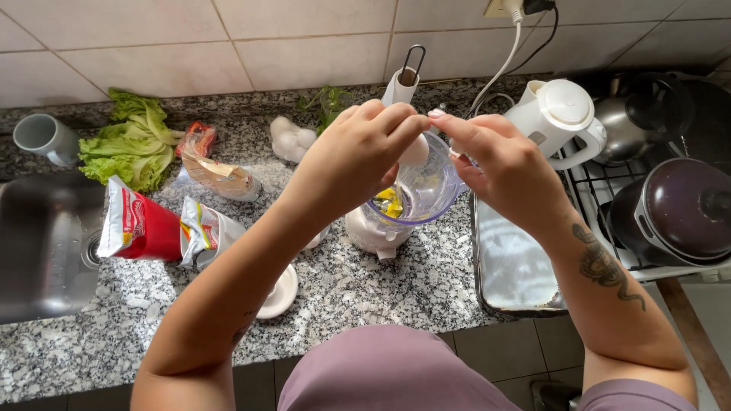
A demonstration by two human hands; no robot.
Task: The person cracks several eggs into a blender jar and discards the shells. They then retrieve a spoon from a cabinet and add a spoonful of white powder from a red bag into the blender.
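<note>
Your left hand [358, 156] and right hand [495, 156] pinch a smooth white egg [416, 150] over the clear plastic blender jar [434, 190], frame centre.

Beige tiled wall [228, 46], speckled granite counter [365, 297], steel sink [38, 243]

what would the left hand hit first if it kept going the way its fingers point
Probably the right hand: the left hand points right across the blender jar, fingers nearly meeting over the egg. Depth is unclear.

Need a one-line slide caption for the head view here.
Both hands, left hand and right hand, hold a cracked egg over a blender jar containing yolk on a granite counter.
</note>
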